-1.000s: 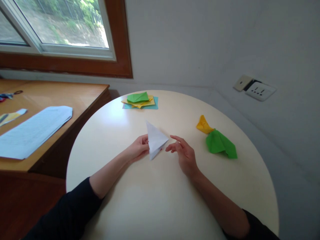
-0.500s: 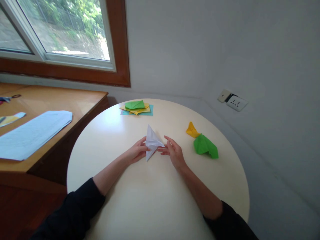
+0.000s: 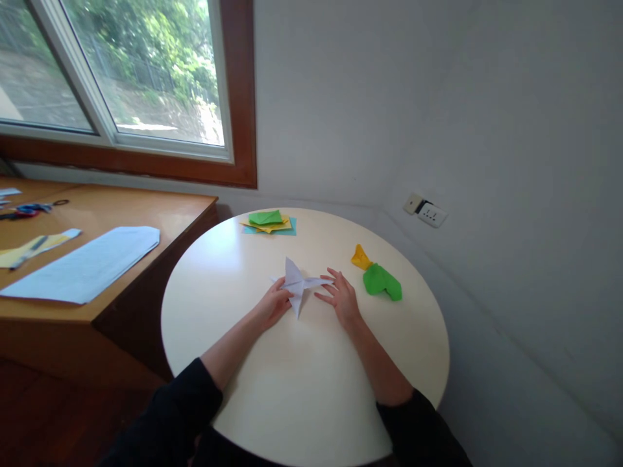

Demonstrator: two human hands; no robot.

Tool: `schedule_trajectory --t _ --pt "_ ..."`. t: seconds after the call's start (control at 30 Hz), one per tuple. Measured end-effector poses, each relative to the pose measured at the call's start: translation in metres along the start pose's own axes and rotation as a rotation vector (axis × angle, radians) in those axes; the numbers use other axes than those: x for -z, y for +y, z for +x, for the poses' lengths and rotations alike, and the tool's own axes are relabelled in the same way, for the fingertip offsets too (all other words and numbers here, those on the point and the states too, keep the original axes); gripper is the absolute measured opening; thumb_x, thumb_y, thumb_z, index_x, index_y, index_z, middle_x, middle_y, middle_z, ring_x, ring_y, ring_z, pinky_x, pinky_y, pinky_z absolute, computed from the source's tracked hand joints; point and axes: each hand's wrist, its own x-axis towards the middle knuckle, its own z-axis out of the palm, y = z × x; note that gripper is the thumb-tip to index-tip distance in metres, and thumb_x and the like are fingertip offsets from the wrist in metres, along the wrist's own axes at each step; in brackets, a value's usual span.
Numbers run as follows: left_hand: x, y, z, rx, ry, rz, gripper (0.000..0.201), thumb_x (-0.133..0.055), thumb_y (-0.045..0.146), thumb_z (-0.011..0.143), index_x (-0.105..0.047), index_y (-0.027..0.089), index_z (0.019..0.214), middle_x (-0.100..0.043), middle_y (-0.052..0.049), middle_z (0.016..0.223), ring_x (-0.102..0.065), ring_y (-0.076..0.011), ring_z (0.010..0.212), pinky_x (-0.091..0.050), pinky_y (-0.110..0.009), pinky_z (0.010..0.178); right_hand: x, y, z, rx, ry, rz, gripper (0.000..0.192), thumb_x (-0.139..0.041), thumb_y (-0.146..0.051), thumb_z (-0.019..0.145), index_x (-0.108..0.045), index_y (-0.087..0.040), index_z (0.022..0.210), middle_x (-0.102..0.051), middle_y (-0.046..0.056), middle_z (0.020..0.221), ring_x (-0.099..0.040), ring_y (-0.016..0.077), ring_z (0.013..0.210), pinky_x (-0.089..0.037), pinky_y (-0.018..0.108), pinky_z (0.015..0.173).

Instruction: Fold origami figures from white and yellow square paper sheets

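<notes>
A white origami crane (image 3: 294, 283), with points reaching up, down and to the right, is held low over the round white table (image 3: 302, 395). My left hand (image 3: 273, 305) is closed on its left side, the thumb lying over the paper. My right hand (image 3: 344, 301) is at the crane's long right-hand point, its fingers spread around the tip. Whether any finger pinches that tip is hard to see. To the right of my right hand lie a green folded paper piece (image 3: 382, 281) and a small yellow folded paper piece (image 3: 361, 257), touching or nearly so.
At the table's far edge sits a stack of folded papers, green (image 3: 265, 218) on top, yellow and blue below. The wooden desk (image 3: 189, 206) at left carries white paper sheets (image 3: 92, 263), a pen (image 3: 29, 253) and scissors (image 3: 34, 209). A wall socket (image 3: 432, 215) is at right.
The crane has turned and flattened, its long point now stretching right to my right hand's fingers. My view has shifted, showing more of the desk.
</notes>
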Motion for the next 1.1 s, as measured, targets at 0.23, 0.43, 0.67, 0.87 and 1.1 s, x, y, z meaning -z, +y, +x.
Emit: schedule_trajectory --t 0.23,0.43,0.67,0.87,1.1 --pt "-0.004 -0.013 -0.017 -0.024 0.009 0.036 0.035 -0.056 0.006 0.052 -0.056 0.015 0.085 -0.062 -0.003 0.078 -0.057 -0.0133 0.073 -0.043 -0.024 0.066 0.001 -0.004 -0.026 -0.049 -0.079 -0.012 0.049 -0.067 -0.039 0.066 -0.051 -0.028 0.111 -0.054 0.006 0.111 -0.057 0.0219 0.098 -0.054 0.042 0.075" --pt "-0.002 -0.009 -0.018 -0.1 0.086 0.101 0.022 -0.056 0.008 0.048 -0.05 0.015 0.068 -0.057 0.001 0.07 -0.054 -0.0107 0.061 -0.04 -0.021 0.056 0.003 0.007 -0.038 0.018 -0.079 -0.021 0.067 -0.077 -0.027 0.054 -0.051 -0.027 0.116 -0.053 0.008 0.115 -0.057 0.0212 0.103 -0.048 0.038 0.087" --pt "0.004 -0.005 -0.014 -0.225 0.199 0.163 0.032 -0.056 0.006 0.048 -0.047 0.018 0.077 -0.055 0.003 0.073 -0.052 -0.009 0.061 -0.039 -0.019 0.055 0.011 0.004 -0.031 -0.052 -0.157 0.032 0.058 -0.077 -0.021 0.053 -0.059 -0.025 0.108 -0.061 0.005 0.105 -0.061 0.0183 0.097 -0.044 0.039 0.094" --pt "0.005 -0.006 -0.012 -0.246 0.237 0.196 0.065 -0.058 0.003 0.048 -0.041 0.025 0.107 -0.054 0.004 0.078 -0.055 -0.0101 0.063 -0.043 -0.022 0.058 0.011 0.012 -0.026 -0.068 -0.144 0.04 0.045 -0.077 -0.021 0.052 -0.066 -0.018 0.095 -0.066 0.006 0.101 -0.062 0.0168 0.092 -0.042 0.036 0.095" --pt "0.004 -0.01 -0.011 -0.292 0.238 0.296 0.063 -0.059 0.004 0.049 -0.043 0.024 0.106 -0.055 0.003 0.081 -0.056 -0.0115 0.069 -0.043 -0.021 0.06 0.007 0.014 -0.028 -0.031 -0.195 -0.183 0.042 -0.073 -0.027 0.057 -0.067 -0.019 0.098 -0.069 0.006 0.1 -0.063 0.0199 0.091 -0.045 0.039 0.09"
